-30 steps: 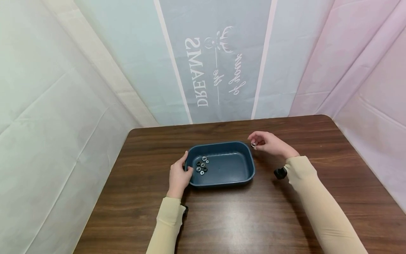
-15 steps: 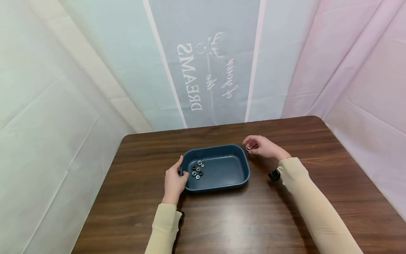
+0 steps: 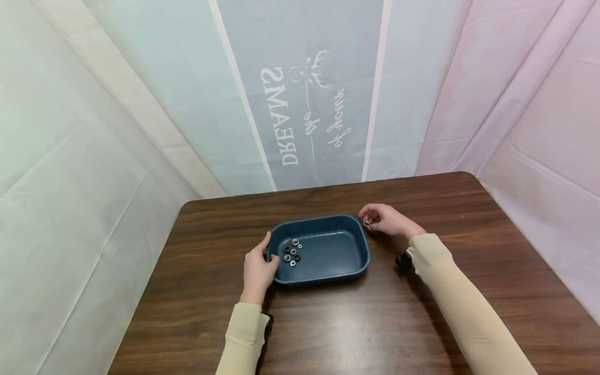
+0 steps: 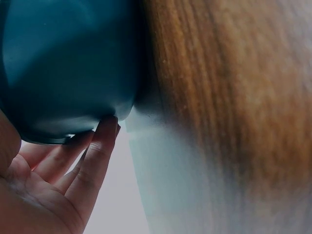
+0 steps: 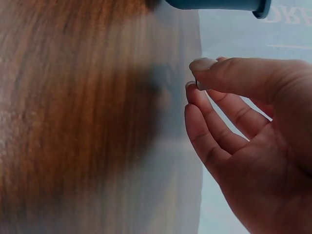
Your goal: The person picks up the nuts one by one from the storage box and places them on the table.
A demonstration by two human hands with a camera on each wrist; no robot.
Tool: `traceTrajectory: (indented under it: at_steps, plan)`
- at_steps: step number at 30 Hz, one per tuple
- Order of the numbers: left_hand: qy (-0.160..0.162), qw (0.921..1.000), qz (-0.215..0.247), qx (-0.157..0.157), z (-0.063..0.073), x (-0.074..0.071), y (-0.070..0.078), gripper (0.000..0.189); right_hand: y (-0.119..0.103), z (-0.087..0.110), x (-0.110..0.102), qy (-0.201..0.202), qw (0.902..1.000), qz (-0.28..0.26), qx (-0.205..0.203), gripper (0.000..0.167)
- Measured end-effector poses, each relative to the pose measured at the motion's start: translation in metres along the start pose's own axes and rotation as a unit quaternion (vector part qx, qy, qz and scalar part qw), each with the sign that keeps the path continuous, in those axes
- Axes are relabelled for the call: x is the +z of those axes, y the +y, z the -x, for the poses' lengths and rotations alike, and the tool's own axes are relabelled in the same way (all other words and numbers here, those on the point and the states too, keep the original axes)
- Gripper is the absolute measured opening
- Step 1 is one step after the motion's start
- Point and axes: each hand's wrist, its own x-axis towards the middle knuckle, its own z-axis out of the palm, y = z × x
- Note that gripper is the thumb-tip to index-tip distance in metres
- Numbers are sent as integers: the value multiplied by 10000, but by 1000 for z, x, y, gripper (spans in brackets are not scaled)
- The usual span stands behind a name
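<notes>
A dark blue rectangular tray (image 3: 334,255) sits on the table. My left hand (image 3: 258,268) grips its left end, thumb over the rim and fingers along the outside; the left wrist view shows fingertips against the outer tray wall (image 4: 73,63). Several small silver and black nuts (image 3: 293,251) lie clustered inside, near the left thumb. Just off the tray's far right corner, my right hand (image 3: 390,220) pinches a silver nut (image 3: 367,223) between thumb and fingers. From the right wrist the nut is mostly hidden by the thumb (image 5: 229,73).
The dark wood-grain table (image 3: 337,328) extends around the tray on all sides. A pale printed cloth (image 3: 319,104) hangs behind its far edge, with light cloth walls at left and right. A small black device (image 3: 404,260) is worn at the right wrist.
The head view has shifted slightly, moving the whole scene left and down. My left hand keeps its grip on the tray, and my right hand still pinches the nut beside the corner.
</notes>
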Motion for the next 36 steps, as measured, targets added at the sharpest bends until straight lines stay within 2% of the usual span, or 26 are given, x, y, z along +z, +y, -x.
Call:
traceTrajectory:
  at_steps: [22, 36]
  plan:
    - [-76, 9999, 20, -99, -2, 1, -3, 63, 10, -6, 8, 116, 9996, 138, 196, 30]
    - [20, 10000, -3, -60, -1, 2, -3, 63, 14, -6, 10, 232, 9994, 122, 248, 30]
